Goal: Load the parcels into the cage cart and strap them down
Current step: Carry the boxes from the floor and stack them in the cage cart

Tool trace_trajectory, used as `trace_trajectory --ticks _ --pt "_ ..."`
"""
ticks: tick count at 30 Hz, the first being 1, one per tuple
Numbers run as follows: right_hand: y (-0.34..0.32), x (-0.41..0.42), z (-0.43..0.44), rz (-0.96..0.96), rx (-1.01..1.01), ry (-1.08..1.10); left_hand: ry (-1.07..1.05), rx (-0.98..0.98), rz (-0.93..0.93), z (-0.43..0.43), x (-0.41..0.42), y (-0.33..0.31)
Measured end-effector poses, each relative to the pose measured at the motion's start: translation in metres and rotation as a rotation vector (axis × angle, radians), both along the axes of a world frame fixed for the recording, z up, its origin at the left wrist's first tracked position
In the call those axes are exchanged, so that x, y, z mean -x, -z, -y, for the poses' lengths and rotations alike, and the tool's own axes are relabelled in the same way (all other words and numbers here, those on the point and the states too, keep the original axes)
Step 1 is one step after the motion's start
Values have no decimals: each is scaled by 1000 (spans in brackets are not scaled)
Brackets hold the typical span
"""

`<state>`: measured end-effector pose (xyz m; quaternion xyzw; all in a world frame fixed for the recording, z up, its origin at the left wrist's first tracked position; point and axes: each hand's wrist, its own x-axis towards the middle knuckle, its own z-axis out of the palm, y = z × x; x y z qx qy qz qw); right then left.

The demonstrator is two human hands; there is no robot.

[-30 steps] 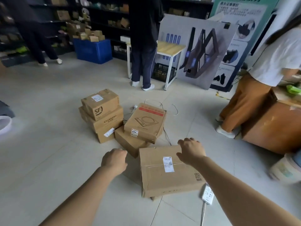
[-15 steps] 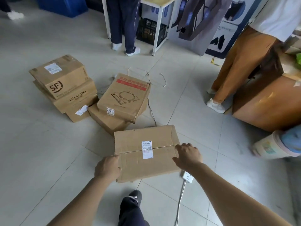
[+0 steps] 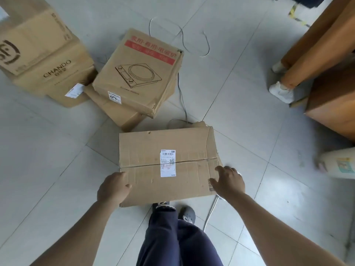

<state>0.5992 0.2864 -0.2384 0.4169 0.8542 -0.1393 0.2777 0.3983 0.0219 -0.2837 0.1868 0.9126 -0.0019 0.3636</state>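
Note:
A flat cardboard parcel (image 3: 153,162) with a white shipping label lies on the tiled floor right in front of my feet. My left hand (image 3: 112,189) grips its near left corner, thumb on top and fingers curled over the edge. My right hand (image 3: 227,181) is on its near right corner, fingers bent over the side. Behind it a parcel printed with a cooker drawing (image 3: 138,72) leans on a lower box (image 3: 119,114). To the far left stands a stack with the CHANDO box (image 3: 55,73) and an SF box (image 3: 28,41). No cage cart is in view.
A thin cable (image 3: 182,96) runs across the floor behind the parcel, and a white cord (image 3: 210,212) trails by my right wrist. A person in orange trousers (image 3: 315,47) stands at the right beside a brown box (image 3: 332,104). A white container (image 3: 340,164) sits far right.
My head has tipped down and moved closer, so the parcel fills the middle of the view. Both hands went from hovering over it to sitting on its near corners.

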Motion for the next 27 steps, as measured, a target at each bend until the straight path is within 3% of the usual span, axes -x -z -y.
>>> trace_trajectory --ticks 10,15,21,27 --pt "166 5 -52 41 59 106 -177 72 -29 -18 7 153" --pt "236 -1 -60 -3 20 192 -487 101 -137 -25 5 209" --pt "275 -6 -63 -40 -5 390 -664 43 -146 -17 7 247" --pt "278 6 -68 -61 -2 547 -758 -45 -133 -19 12 240"
